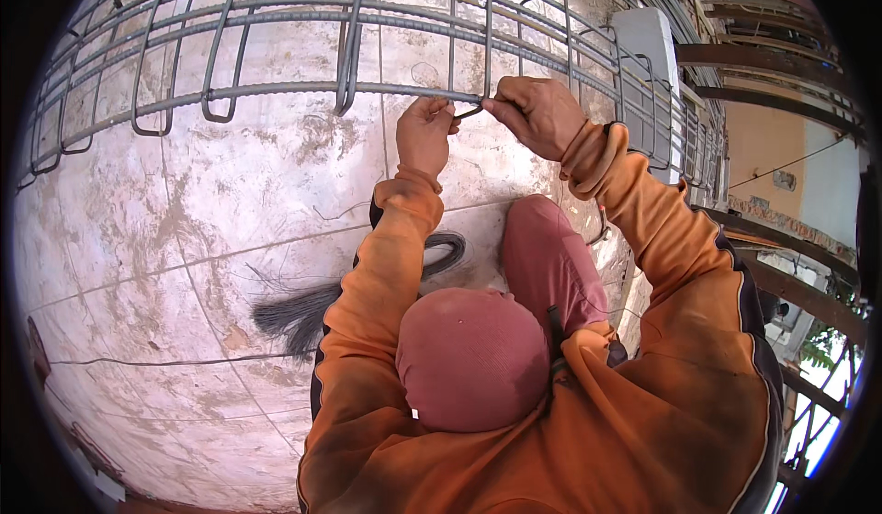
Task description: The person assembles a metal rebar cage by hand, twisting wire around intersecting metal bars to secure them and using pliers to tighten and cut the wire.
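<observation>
At the rebar cage (pixel 351 36), my left hand (pixel 425 135) and right hand (pixel 544 114) are pinching a stirrup (pixel 488 50), tie wire (pixel 299 314) lying nearby

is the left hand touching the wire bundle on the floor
Apart: the head view shows floor tiles between the left hand and the wire bundle.

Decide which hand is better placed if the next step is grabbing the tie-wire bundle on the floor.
Probably the left hand: its forearm passes over the tie-wire bundle. The right hand, also at the rebar cage, is farther away.
</observation>
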`<state>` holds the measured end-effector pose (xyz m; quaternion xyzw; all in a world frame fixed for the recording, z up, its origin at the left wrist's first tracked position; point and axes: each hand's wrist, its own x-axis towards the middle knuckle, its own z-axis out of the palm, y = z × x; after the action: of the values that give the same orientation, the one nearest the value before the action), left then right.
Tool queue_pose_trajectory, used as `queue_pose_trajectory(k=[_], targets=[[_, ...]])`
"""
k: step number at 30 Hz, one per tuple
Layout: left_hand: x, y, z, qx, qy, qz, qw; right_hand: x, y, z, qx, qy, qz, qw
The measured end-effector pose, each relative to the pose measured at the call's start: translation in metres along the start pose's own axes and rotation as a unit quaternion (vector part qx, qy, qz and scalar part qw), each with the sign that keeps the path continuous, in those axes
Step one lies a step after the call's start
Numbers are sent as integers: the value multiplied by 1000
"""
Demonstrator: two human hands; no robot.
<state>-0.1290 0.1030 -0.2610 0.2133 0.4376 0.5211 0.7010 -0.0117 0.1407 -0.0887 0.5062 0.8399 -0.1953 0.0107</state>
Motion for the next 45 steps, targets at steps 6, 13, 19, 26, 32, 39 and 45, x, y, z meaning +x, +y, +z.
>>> queue_pose_trajectory(k=[6,13,19,26,32,39,45], targets=[[-12,9,7,103,-22,-54,993,0,18,-16,125,-119,194,966],[-91,57,-56,186,-59,-172,966,-74,81,-119,391,73,142,907],[-148,103,-86,245,14,-338,909,-341,224,-28,433,62,466,770],[-149,202,-52,413,15,-229,882,-493,301,267,16,-352,596,722],[-138,271,25,598,35,-81,796,-421,291,234,64,-249,657,709],[-116,277,161,626,-85,140,763,-465,250,157,102,321,783,522],[-106,252,276,511,-274,273,768,-456,148,-48,102,432,549,708]])
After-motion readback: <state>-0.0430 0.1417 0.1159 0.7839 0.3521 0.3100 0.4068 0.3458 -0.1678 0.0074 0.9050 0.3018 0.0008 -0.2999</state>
